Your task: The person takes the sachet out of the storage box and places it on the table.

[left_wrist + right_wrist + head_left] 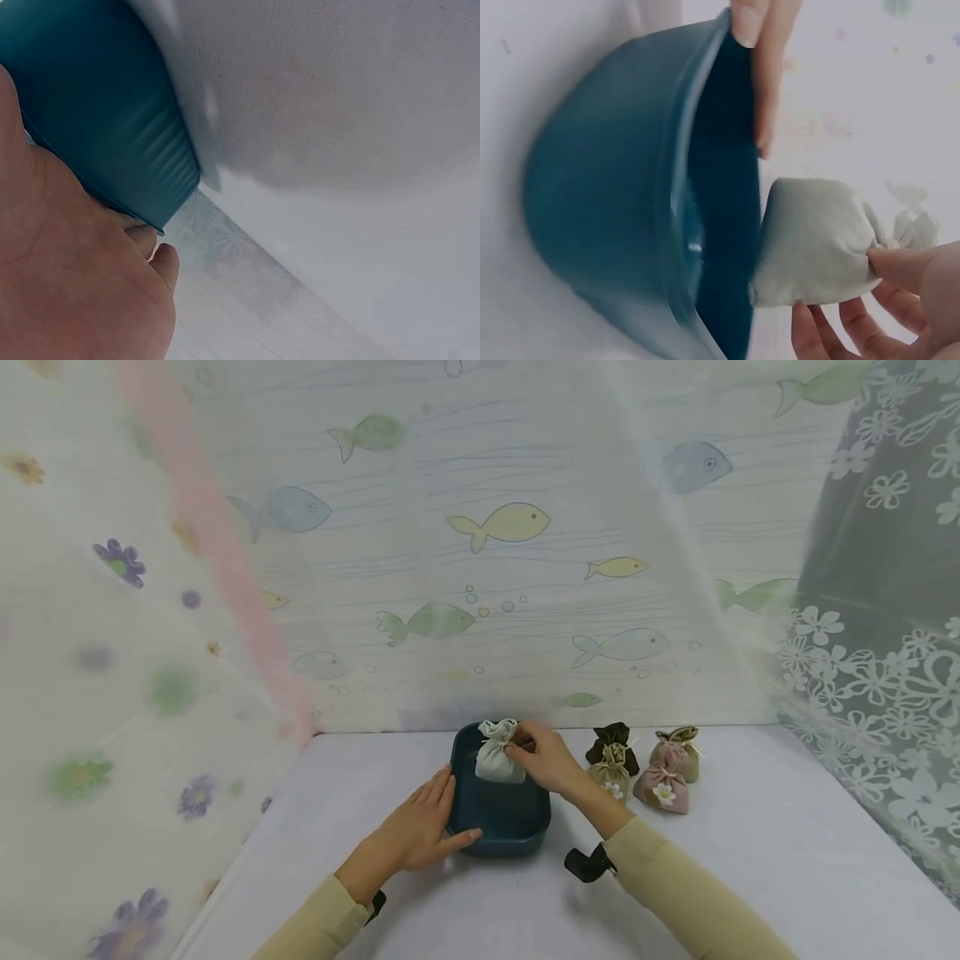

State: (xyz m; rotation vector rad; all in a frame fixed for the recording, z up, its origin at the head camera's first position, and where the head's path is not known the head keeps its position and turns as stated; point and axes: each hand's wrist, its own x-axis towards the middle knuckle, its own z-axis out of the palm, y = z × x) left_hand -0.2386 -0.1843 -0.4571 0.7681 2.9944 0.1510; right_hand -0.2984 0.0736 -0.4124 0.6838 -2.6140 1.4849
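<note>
A dark teal plastic basin [498,814] stands on the white table, its wall [112,105] filling a corner of the left wrist view. My left hand [416,827] lies along its left side, fingers extended against the rim and thumb over the near edge. In my right hand [551,760] is a pale mint drawstring pouch [498,760], pinched at its gathered neck. The right wrist view shows the pouch [817,240] at the basin's opening, with my thumb at the tied neck. Part of the basin's inside is hidden by the pouch.
Right of the basin sit several other drawstring pouches: a dark brown one [613,743], a tan one with a white flower [611,768], a pink one [663,785] and an olive one [688,764]. A fish-patterned curtain [510,577] hangs behind the table.
</note>
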